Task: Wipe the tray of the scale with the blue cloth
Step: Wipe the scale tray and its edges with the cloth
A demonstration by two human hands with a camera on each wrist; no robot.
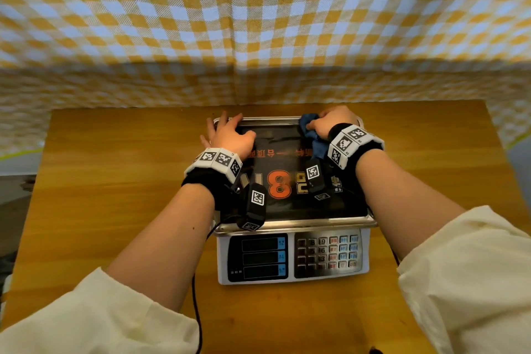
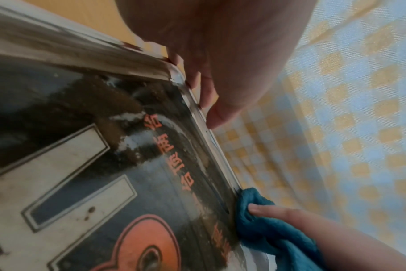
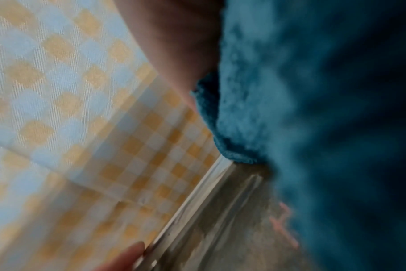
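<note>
The scale (image 1: 290,259) stands mid-table, its steel tray (image 1: 287,223) covered by a black sticker with orange print. My right hand (image 1: 330,123) grips the bunched blue cloth (image 1: 319,146) at the tray's far right corner. The cloth (image 2: 267,229) lies pressed against the far rim, with a right finger (image 2: 267,209) on top of it. My left hand (image 1: 230,135) rests on the far left corner, thumb on the tray. Its fingers (image 2: 209,102) spread over the rim. Smears and brown grime show on the tray (image 2: 104,165). The cloth (image 3: 290,110) fills the right wrist view beside the rim (image 3: 209,210).
The wooden table (image 1: 115,181) lies bare on both sides of the scale. A yellow and white checked fabric (image 1: 258,23) hangs right behind the table's far edge. A black cable (image 1: 196,310) runs down from my left wrist towards the near edge.
</note>
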